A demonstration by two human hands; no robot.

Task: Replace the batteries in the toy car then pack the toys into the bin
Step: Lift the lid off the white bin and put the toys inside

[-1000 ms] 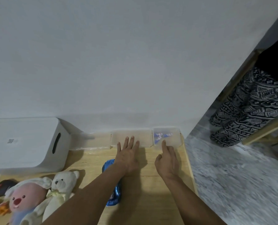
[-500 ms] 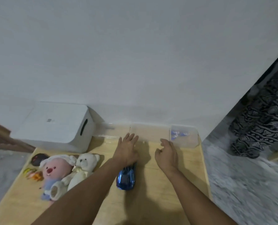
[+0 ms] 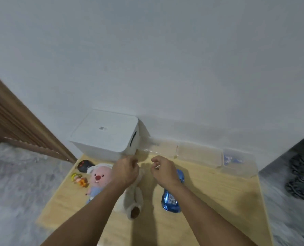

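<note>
Over the pale wooden table [image 3: 209, 201] I am holding both hands side by side, a narrow gap showing between them; my left hand [image 3: 125, 170] is hovering with its fingers curled inward, above the white plush bear [image 3: 132, 201] lying stretched out toward me, and whether those fingers are touching the bear or closing on nothing I cannot tell; my right hand [image 3: 164, 168] is curling loosely too, thumb and forefinger drawn near each other, and I cannot tell whether anything is pinched between them; the blue toy car [image 3: 171, 201] is lying on the table just under and behind my right wrist, its length running toward me, partly hidden by my forearm; the white bin [image 3: 105, 134] is sitting at the far left of the table against the wall, with a dark slot handle showing on its right side; beside the bear, the pink plush [image 3: 98, 178] is lying face up, with a small orange and yellow toy [image 3: 79, 179] and a black remote [image 3: 83, 165] to its left; along the wall to the right of the bin, clear plastic containers [image 3: 198, 153] are standing in a row, the rightmost one [image 3: 239, 163] holding something small and blue, too blurred to name.
</note>
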